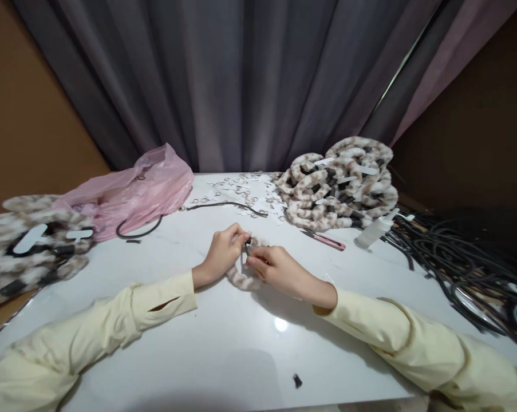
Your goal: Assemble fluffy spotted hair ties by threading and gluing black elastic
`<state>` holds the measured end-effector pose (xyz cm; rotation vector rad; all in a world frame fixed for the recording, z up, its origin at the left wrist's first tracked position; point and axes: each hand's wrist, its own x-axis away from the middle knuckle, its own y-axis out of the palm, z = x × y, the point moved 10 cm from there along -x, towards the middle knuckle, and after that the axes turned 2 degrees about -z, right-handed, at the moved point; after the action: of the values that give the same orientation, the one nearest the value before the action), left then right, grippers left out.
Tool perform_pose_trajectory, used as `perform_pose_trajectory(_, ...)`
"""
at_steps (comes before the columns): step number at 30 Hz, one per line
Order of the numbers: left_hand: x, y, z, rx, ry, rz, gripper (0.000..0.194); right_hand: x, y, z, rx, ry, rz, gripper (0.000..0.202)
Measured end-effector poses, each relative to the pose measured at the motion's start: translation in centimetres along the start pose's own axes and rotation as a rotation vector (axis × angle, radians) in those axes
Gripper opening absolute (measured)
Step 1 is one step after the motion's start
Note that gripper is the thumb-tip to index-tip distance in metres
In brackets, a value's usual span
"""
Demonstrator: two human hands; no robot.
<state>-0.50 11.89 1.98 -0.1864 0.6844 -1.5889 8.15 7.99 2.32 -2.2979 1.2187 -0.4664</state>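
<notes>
Both my hands meet over the middle of the white table, around a small fluffy ring [242, 280] in white and brown plush. With thumb and fingertips, my left hand [222, 253] pinches the ring near a dark joint [248, 240] at its upper side. My right hand [280, 270] is closed too, its fingertips pinching a thin dark strip [247, 250] that runs down from that joint. My fingers partly cover the ring and the strip, so how they join cannot be seen.
Fluffy rings are heaped at the back right [339, 183] and left [30, 246], beside a pink plastic bag [146, 183]. Pink-handled thread snips [324, 239], a white bottle [375, 230] and black cords [451, 257] lie right. Small metal rings [245, 194] are scattered behind.
</notes>
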Motion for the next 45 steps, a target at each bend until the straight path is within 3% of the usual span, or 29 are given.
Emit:
perform_pose_trajectory(7, 0.5, 1.6, 1.6, -0.128, 0.177, -0.115, 0.015, 0.8, 0.0, -0.8, 0.24, -0.09, -0.055, 0.024)
perform_pose_trajectory(14, 0.2, 2.1, 1.4, -0.153, 0.194, -0.173, 0.021, 0.0, -4.0, -1.0, 0.648, -0.23, 0.194, 0.017)
perform_pose_trajectory(19, 0.4, 2.2, 1.7, -0.128, 0.18, -0.184, 0.028, -1.7, -5.5, 0.4, 0.44, -0.271, 0.195, 0.018)
perform_pose_trajectory(29, 0.7, 1.3, 1.7, -0.065, 0.142, -0.081, 0.022, -3.4, -4.8, 3.0, 0.352, -0.257, 0.231, 0.02)
perform_pose_trajectory(36, 0.6, 0.8, 1.3, 0.011, 0.113, -0.045, 0.012, -2.7, -4.0, 1.9, 0.359, -0.393, 0.302, 0.02)
perform_pose_trajectory(41, 0.5, 0.9, 1.2, 0.075, 0.116, -0.065, 0.017, -2.2, -4.7, 1.5, 0.335, -0.418, 0.394, 0.017)
perform_pose_trajectory(45, -0.1, 0.6, -1.0, 0.288, -0.063, -0.015, 0.022, 0.0, -5.3, -0.5, 0.345, -0.423, 0.524, 0.025)
